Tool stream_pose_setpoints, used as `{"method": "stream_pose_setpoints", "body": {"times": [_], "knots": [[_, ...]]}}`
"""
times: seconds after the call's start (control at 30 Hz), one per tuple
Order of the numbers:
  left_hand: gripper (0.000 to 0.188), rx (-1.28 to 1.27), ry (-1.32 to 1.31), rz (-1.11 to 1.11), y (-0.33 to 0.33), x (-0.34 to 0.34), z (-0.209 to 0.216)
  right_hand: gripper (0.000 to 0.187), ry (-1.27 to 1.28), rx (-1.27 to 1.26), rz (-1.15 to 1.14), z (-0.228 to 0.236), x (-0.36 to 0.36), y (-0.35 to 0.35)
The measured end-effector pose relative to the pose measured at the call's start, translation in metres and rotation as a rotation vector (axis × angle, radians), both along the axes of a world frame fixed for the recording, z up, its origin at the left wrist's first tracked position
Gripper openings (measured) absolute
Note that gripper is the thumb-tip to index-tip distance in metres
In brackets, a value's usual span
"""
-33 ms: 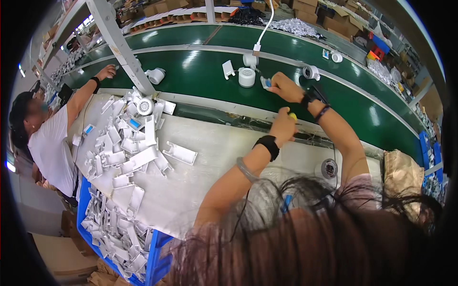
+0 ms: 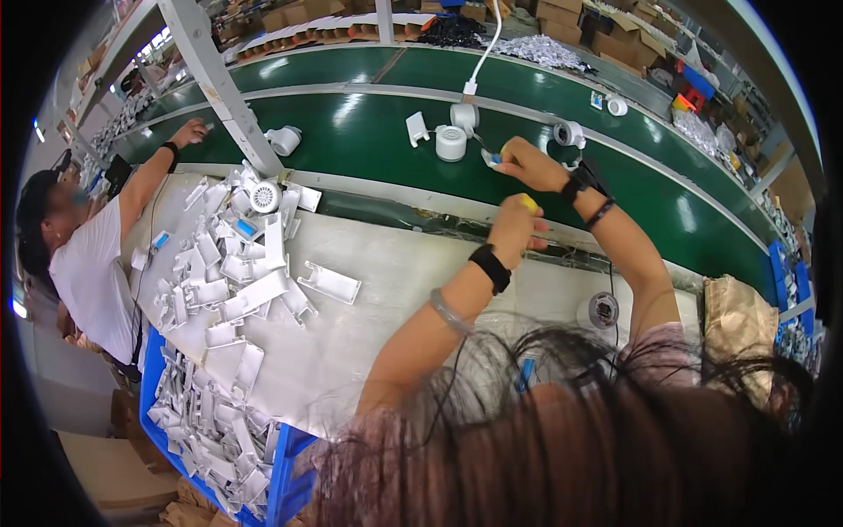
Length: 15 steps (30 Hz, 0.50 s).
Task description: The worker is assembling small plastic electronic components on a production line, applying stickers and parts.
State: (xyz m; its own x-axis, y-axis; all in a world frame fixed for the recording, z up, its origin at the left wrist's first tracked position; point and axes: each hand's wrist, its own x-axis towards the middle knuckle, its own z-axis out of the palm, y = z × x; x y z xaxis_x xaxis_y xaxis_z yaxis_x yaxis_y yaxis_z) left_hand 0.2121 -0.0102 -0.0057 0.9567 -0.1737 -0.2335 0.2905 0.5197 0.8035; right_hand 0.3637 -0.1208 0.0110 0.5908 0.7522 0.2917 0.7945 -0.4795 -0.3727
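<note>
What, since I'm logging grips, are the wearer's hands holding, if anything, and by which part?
The right hand pinches a small white-blue piece by its right end; the left hand holds a small yellow thing, its held part hidden.

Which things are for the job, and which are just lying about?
Probably for the job:
white-and-blue piece in the right hand
round white unit nearby
loose white pieces

Apparently lying about:
tan material
cardboard boxes
</note>
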Motion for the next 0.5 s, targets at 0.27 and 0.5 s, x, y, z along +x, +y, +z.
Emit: {"method": "stream_pose_setpoints", "body": {"times": [0.27,0.5], "knots": [[0.033,-0.464,0.101,-0.189,0.004,0.021,-0.031,0.011,0.269,0.123,0.156,0.058,-0.157,-0.044],[0.026,0.067,-0.099,-0.207,0.007,-0.003,0.015,0.032,0.195,0.448,-0.136,0.038,-0.164,-0.073]]}}
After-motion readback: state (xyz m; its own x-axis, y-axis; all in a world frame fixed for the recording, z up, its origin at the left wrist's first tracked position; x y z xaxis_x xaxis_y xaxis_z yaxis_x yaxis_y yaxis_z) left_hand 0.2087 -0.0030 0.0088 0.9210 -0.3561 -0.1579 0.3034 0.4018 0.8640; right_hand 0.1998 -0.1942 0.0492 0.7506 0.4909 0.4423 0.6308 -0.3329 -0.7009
